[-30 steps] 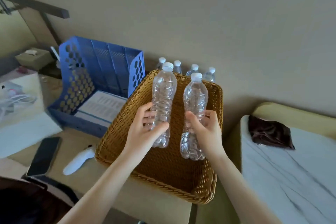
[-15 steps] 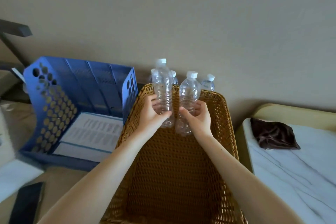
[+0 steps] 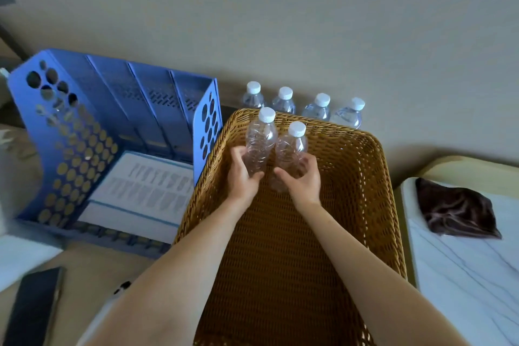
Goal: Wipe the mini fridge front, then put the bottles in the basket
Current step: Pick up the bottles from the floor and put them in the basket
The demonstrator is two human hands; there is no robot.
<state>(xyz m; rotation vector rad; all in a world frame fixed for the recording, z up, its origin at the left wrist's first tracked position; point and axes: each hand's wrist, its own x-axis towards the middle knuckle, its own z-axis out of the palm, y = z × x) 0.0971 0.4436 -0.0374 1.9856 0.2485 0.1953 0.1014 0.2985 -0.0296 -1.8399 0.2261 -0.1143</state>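
Two clear plastic bottles with white caps stand upright inside the far end of the woven wicker basket [image 3: 373,177]. My left hand [image 3: 243,177] grips the left bottle [image 3: 259,143] around its lower half. My right hand [image 3: 303,180] grips the right bottle [image 3: 290,152] the same way. Both forearms reach over the basket's near part. Several more capped bottles [image 3: 317,107] stand in a row behind the basket, against the wall. The mini fridge front is out of view.
A blue perforated file rack [image 3: 92,132] with papers stands left of the basket. A dark phone [image 3: 31,306] lies at the near left. On the right, a brown cloth [image 3: 455,211] lies on a white marble-patterned top [image 3: 477,275].
My hands carried both bottles from the basket's middle to its far end and lowered them. The camera moved closer and tilted down over the basket.
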